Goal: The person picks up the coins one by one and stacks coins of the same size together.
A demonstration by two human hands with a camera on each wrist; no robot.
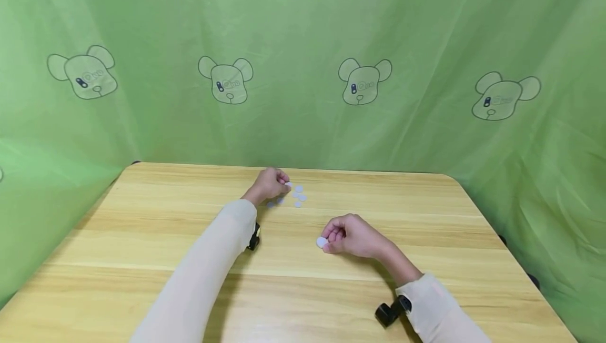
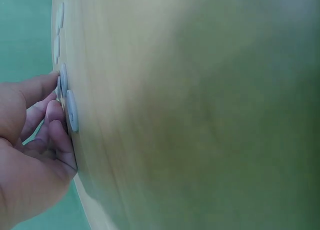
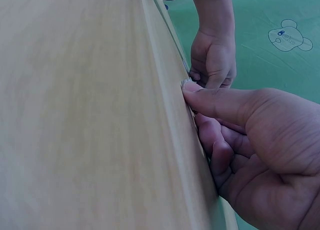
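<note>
Near the far edge of the table, my left hand (image 1: 271,183) pinches a small white disc (image 1: 289,184) between thumb and fingertip. In the left wrist view the disc's thin edge shows at the fingertips, close to other discs. Several more white discs (image 1: 299,189) lie flat on the tabletop just right of that hand, and a couple (image 1: 280,200) lie below it. Closer to me and to the right, my right hand (image 1: 352,235) holds another round white disc (image 1: 322,242) by its edge, low over the wood. Its other fingers are curled in toward the palm.
The wooden table (image 1: 303,301) has rounded far corners. A green curtain (image 1: 303,27) printed with bear heads hangs behind it and along both sides. Black wrist devices (image 1: 385,314) are worn at both cuffs.
</note>
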